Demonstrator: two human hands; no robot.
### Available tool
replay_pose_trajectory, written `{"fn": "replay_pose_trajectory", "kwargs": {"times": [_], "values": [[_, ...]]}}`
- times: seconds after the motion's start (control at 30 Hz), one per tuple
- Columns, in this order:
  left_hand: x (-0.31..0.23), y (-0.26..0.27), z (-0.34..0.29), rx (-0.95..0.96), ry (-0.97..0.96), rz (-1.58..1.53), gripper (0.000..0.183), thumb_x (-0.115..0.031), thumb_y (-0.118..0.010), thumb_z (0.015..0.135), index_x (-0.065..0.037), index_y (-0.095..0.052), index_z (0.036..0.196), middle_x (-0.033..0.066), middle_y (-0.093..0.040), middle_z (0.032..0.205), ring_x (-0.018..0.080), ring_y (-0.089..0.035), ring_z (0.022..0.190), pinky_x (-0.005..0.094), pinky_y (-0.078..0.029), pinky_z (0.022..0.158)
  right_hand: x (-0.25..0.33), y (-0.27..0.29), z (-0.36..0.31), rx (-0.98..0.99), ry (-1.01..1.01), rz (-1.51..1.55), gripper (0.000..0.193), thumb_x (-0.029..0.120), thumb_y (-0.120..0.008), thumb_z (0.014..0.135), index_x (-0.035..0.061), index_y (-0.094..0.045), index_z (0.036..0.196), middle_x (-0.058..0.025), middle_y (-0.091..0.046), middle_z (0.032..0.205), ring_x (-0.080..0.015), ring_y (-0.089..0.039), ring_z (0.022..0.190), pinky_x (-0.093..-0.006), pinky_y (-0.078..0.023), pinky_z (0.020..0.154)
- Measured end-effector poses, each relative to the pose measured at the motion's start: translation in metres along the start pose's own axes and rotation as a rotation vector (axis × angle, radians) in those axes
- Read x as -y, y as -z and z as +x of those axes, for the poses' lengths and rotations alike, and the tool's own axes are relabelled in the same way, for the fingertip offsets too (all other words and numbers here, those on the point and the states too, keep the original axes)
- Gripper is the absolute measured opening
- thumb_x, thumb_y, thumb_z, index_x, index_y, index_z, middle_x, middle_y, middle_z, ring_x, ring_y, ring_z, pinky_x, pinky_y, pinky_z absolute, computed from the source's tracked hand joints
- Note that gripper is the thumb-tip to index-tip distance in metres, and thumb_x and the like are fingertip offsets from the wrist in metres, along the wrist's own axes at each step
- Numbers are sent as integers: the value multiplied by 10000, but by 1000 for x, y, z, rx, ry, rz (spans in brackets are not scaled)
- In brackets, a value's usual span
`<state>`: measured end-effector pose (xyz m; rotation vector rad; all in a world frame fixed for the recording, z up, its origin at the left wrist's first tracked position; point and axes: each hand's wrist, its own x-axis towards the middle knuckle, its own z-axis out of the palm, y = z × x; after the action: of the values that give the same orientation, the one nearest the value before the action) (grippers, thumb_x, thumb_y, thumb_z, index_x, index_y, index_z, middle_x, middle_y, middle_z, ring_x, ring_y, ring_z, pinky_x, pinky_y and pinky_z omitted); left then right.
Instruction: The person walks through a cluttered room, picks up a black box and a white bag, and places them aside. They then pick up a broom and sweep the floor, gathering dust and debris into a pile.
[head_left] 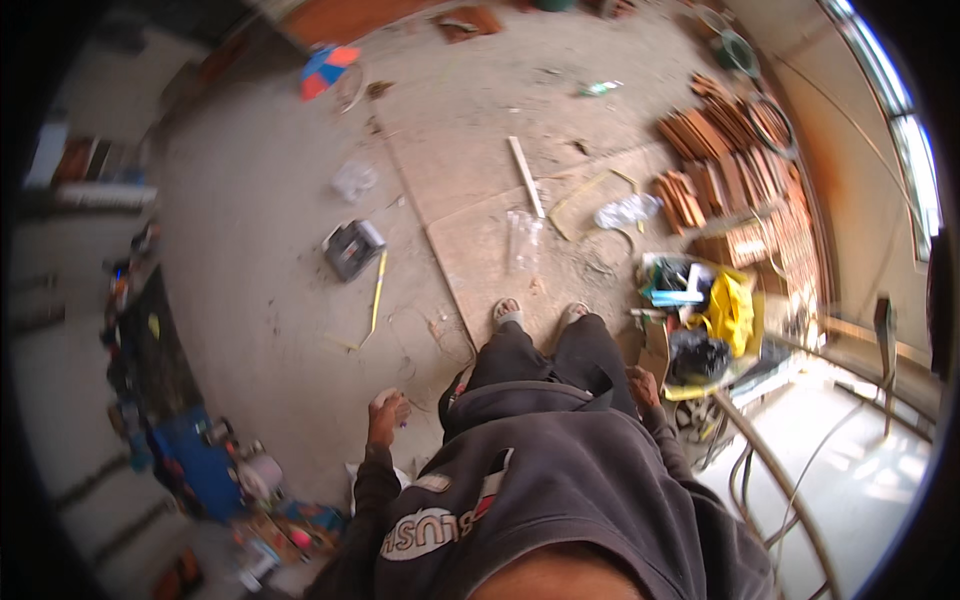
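Observation:
My left hand (388, 415) hangs out to the left of my hip with its fingers curled in; something pale shows by the fingers, too small to name. Down beside my right thigh is my right hand (643, 385), close to an open cardboard box (654, 350). Its fingers are partly hidden and blurred. A yellow plastic bag (732, 312) and a black plastic bag (697, 355) lie in the box among other items. On the floor ahead and left sits a dark boxy item (352, 250) with a yellow strip (378, 292) stretching from it.
Stacked reddish tiles (725, 150) line the right wall. Before my feet lie a white strip (525, 177), clear plastic (627, 211) and a bent yellow strap (570, 205). A blue and orange umbrella-like item (328, 72) is at far left. Curved metal bars (775, 465) stand at right.

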<state>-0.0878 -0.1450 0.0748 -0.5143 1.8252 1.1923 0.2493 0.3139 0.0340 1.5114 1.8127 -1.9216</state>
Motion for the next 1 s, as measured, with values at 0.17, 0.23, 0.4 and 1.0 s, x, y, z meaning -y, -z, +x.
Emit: {"fn": "replay_pose_trajectory", "kwargs": {"times": [0.17, 0.23, 0.4, 1.0], "values": [[15, 5, 3, -31, 16, -80, 463, -289, -568, 845, 7, -499, 1194, 134, -614, 1007, 235, -622, 850, 366, -502, 736, 19, -5, 10, 21, 178, -165, 276, 123, -487, 762, 20, -637, 970, 7, -553, 722, -73, -483, 566, -221, -382, 491], [25, 4, -4, -57, 30, -136, 464, -298, -577, 841, -1, -503, 1190, 136, -616, 1001, 236, -624, 848, 368, -501, 731, 25, -2, 20, 48, 151, -194, 276, 137, -490, 769, 25, -638, 974, 17, -549, 721, -73, -491, 585, -218, -386, 502], [48, -2, -20, -114, 85, -226, 470, -330, -565, 867, 2, -492, 1191, 160, -609, 1026, 274, -617, 913, 395, -495, 786, 2, 11, 79, 123, 138, -196, 255, 174, -531, 785, 37, -644, 969, -16, -577, 752, -87, -535, 634, -230, -426, 542], [114, -66, -62, -300, 160, -663, 433, -296, -574, 877, 2, -492, 1180, 161, -608, 988, 255, -618, 871, 368, -499, 766, 188, -75, 199, 453, 12, -521, 279, 145, -528, 778, 22, -621, 1010, -70, -608, 796, -138, -570, 627, -265, -460, 540]]}}
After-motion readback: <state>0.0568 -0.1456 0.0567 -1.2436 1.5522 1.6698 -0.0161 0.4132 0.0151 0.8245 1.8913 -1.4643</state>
